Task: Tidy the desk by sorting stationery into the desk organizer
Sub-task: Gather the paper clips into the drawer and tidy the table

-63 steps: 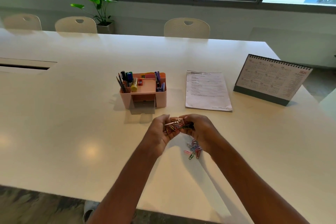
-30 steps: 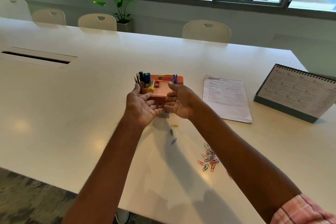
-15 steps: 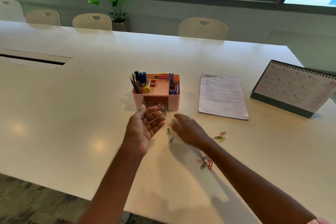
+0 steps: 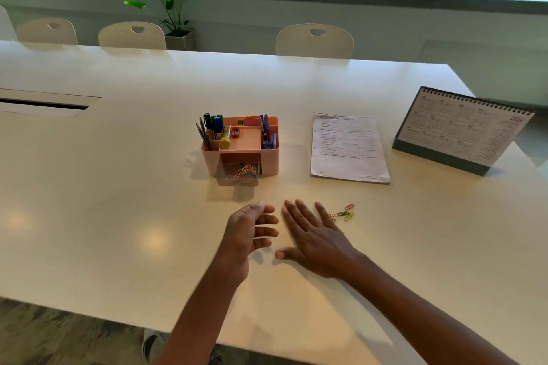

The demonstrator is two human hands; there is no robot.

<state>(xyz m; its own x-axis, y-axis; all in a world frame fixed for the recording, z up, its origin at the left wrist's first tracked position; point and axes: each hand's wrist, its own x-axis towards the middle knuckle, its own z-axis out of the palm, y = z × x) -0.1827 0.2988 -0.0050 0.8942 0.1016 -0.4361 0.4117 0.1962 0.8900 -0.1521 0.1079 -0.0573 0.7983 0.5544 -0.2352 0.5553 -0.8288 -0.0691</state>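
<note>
White conference table (image 4: 118, 187), chairs (image 4: 314, 40) and potted plant (image 4: 170, 13) under windows. Right hand (image 4: 314, 238) lies flat with fingers spread and empty, loose paper clips (image 4: 344, 213) just beside its fingertips. Left hand (image 4: 246, 234) is relaxed, empty. Pink desk organizer (image 4: 268, 157) is beyond. Since half a second ago the right hand has flattened, and the clips on its left are out of sight.

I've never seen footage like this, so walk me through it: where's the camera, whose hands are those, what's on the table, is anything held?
There is no machine: a person wears one camera on the head, looking down at their own hands. The left hand is open beside the right hand, which lies flat on the white table. Neither holds anything. A few loose paper clips lie by the right hand. Ahead stands a pink organizer with pens and a drawer of clips; right of it, a printed sheet and a desk calendar.
</note>
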